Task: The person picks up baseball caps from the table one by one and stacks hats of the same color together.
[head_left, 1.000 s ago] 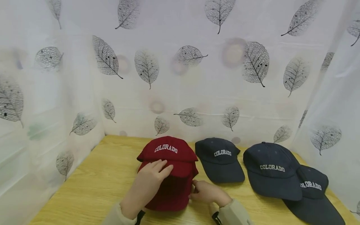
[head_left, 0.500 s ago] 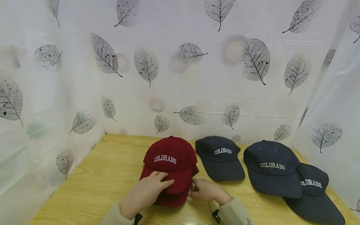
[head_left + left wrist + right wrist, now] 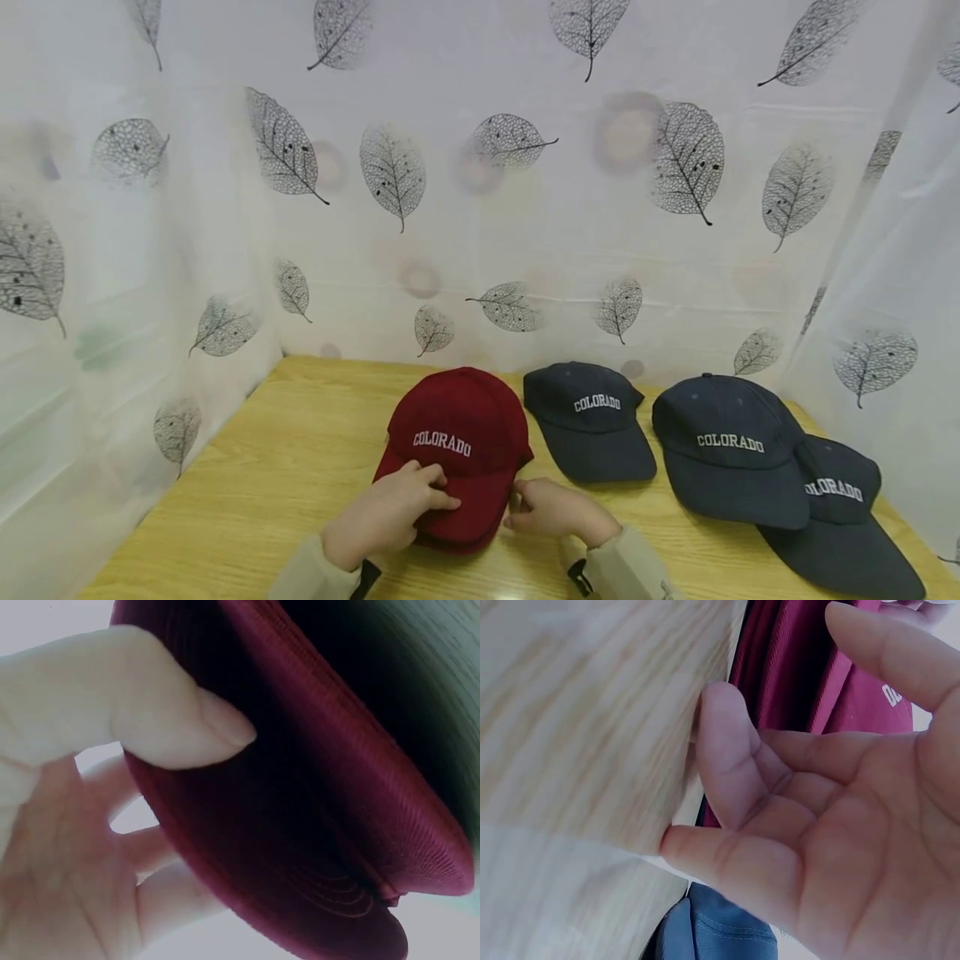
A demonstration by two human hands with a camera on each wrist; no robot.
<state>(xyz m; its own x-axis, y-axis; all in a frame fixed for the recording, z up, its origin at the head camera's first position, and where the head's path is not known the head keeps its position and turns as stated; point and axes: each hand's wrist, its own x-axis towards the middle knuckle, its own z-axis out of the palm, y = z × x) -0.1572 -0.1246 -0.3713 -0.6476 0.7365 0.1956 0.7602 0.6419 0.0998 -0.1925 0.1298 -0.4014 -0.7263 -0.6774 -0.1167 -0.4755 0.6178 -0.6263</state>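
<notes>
Head view: the red cap (image 3: 456, 450) has settled down onto the bench (image 3: 285, 467) over the last second, your left hand (image 3: 390, 517) pinching its brim, right hand (image 3: 551, 508) loosely curled just beside it.

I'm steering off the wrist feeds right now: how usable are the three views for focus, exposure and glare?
Head view: sharp and evenly lit, wide-angle bending at the edges, a small glare patch on the table. Left wrist view: too close, left hand overexposed and soft, red cap brim dark. Right wrist view: right hand fills the frame, table blurred.
</notes>
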